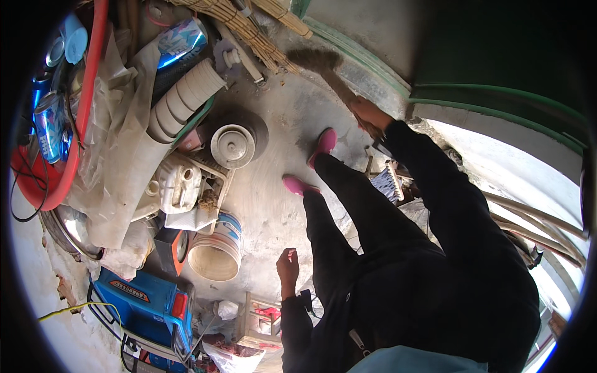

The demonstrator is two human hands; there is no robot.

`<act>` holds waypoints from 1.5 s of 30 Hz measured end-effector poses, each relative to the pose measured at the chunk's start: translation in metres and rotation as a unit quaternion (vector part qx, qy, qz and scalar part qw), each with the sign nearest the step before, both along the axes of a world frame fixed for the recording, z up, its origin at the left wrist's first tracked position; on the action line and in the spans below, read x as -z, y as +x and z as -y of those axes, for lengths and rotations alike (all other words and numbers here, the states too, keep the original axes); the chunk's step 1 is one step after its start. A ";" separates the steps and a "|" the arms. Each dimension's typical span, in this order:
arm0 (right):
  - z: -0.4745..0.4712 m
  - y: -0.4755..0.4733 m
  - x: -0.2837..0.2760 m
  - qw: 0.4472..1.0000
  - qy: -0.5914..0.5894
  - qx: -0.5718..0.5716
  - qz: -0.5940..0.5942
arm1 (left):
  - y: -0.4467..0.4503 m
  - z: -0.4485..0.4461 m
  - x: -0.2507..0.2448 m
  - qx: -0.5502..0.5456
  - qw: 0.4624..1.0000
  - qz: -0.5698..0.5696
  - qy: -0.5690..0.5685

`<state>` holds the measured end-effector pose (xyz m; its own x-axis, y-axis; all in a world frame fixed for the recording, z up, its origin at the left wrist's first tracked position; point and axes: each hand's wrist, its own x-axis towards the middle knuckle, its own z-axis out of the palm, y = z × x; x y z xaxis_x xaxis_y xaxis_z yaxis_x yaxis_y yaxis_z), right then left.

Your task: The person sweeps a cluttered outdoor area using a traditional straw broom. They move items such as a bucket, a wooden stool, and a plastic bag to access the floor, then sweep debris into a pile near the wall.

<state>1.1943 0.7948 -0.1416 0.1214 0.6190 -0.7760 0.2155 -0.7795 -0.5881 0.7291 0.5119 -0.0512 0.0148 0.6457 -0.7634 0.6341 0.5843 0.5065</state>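
Observation:
My right hand (369,113) is closed around the handle of a short brush or whisk broom (339,86). Its dark bristles reach to the floor by the green-edged base of the wall, near the ends of some bundled reed sticks (261,39). My left hand (288,268) hangs low at my side with its fingers bent; no object shows in it, and whether the fingers touch is unclear. Beyond it, to the left, a white plastic bucket (217,252) lies tipped with its mouth visible. A round lidded metal pot (232,146) stands on the floor left of my pink shoes.
Along the left are a red basin (88,93) with blue cans, plastic sheeting, a ridged pale tube (186,100), a plastic jug (179,184) and a blue vehicle (140,298). A wooden stool (261,326) stands below. Long poles (536,214) lean at right.

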 end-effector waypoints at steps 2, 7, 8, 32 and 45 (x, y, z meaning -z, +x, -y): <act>0.025 0.004 -0.034 0.998 -0.048 0.035 0.004 | -0.002 -0.001 0.001 0.013 1.000 -0.008 0.004; 0.037 0.005 -0.042 0.994 0.019 0.105 0.005 | -0.008 0.000 0.004 0.015 1.000 -0.014 -0.014; 0.026 0.004 -0.029 0.989 0.023 0.144 0.002 | -0.009 0.000 0.005 0.013 1.000 -0.009 -0.017; 0.093 -0.051 -0.037 0.983 -0.047 0.172 -0.034 | -0.062 0.004 0.006 0.073 0.997 0.002 -0.026; 0.129 -0.053 -0.031 0.945 -0.031 0.311 -0.101 | -0.100 0.006 0.018 0.075 0.994 0.051 -0.063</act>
